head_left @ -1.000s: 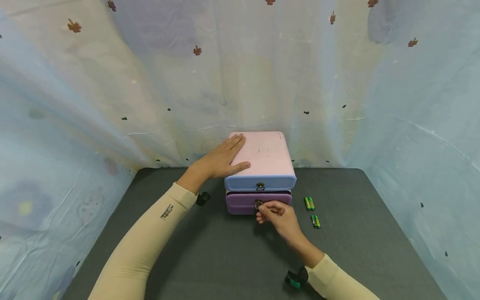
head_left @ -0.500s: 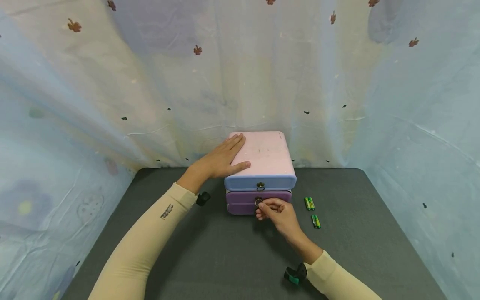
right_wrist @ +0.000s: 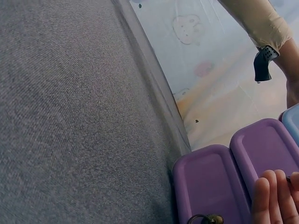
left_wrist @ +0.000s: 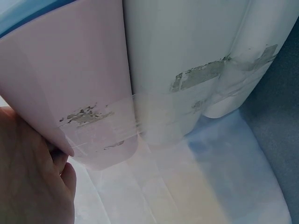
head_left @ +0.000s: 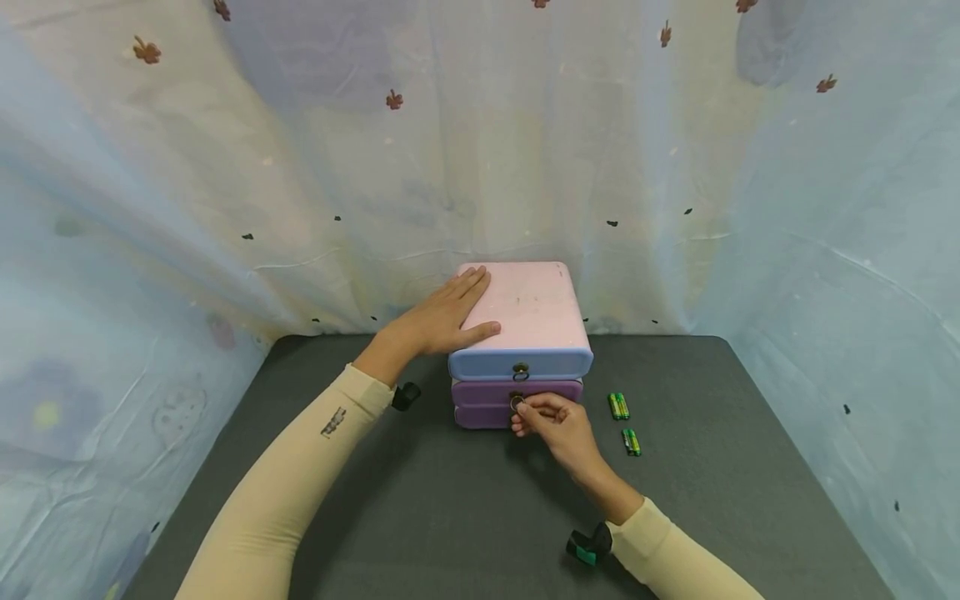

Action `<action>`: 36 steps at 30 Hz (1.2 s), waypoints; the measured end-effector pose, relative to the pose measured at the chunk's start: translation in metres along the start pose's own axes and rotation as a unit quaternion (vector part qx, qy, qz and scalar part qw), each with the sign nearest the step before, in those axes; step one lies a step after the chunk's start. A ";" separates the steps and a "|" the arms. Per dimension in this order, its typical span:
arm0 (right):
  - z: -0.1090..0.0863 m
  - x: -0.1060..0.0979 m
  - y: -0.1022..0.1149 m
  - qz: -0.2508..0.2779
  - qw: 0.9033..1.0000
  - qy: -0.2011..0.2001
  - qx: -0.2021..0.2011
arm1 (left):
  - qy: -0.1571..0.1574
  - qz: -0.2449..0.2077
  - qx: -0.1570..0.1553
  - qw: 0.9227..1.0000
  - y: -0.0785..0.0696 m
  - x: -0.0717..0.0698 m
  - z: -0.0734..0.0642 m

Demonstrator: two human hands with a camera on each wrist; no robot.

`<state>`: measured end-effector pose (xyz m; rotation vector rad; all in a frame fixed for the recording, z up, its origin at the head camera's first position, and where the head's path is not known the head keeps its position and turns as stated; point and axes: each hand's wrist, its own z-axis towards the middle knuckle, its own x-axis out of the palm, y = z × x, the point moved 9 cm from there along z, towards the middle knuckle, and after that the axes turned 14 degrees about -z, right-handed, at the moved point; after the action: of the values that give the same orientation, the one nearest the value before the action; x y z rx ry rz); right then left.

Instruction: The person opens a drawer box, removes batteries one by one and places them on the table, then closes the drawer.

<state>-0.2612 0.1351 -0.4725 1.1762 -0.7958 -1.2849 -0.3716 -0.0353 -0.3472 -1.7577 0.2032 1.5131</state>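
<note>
A small stacked drawer unit has a pink top (head_left: pixel 525 304), a blue drawer front (head_left: pixel 487 365) and two purple drawer fronts below. My left hand (head_left: pixel 442 321) lies flat on the left part of the pink top, fingers straight and thumb spread. My right hand (head_left: pixel 558 429) pinches the brass ring pull (head_left: pixel 517 403) of the upper purple drawer (head_left: pixel 480 392) between thumb and forefinger. That drawer front sits level with the lower purple drawer (right_wrist: pixel 208 182) in the right wrist view. The blue drawer's ring hangs free.
Green-and-yellow batteries lie in two pairs, one pair (head_left: pixel 618 406) behind the other (head_left: pixel 632 442), right of the unit. A dark grey tabletop (head_left: pixel 450 517) carries everything. Behind it hangs a pale patterned curtain (head_left: pixel 495 167). In the left wrist view, tape (left_wrist: pixel 201 77) crosses the unit's side.
The upper purple drawer has slid in, and the dark gap above its front is gone. My right hand has moved slightly toward the unit with it. My left hand has stayed put.
</note>
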 end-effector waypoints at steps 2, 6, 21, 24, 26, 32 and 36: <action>0.000 0.000 0.000 -0.001 1.000 -0.001 0.003 | 0.000 -0.002 0.001 1.000 0.000 0.000 0.000; 0.002 -0.002 0.000 -0.006 1.000 -0.004 0.005 | -0.001 -0.002 0.005 1.000 0.001 0.000 0.001; 0.002 -0.004 -0.006 -0.005 1.000 -0.006 0.024 | 0.000 0.005 0.005 1.000 0.001 0.001 0.001; 0.001 -0.003 -0.008 -0.002 1.000 -0.008 0.027 | -0.002 0.005 0.005 1.000 0.001 0.001 0.001; 0.000 -0.003 -0.008 0.000 1.000 -0.010 0.030 | -0.003 0.004 0.005 1.000 0.001 0.001 0.001; -0.001 -0.004 -0.013 0.002 0.999 -0.010 0.034 | -0.003 0.002 0.004 1.000 0.000 0.001 0.000; -0.004 -0.004 -0.016 0.002 0.999 -0.008 0.036 | -0.003 -0.001 0.005 1.000 0.000 0.001 0.000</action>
<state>-0.2633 0.1418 -0.4880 1.2224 -0.8611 -1.2720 -0.3718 -0.0348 -0.3477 -1.7446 0.2052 1.5126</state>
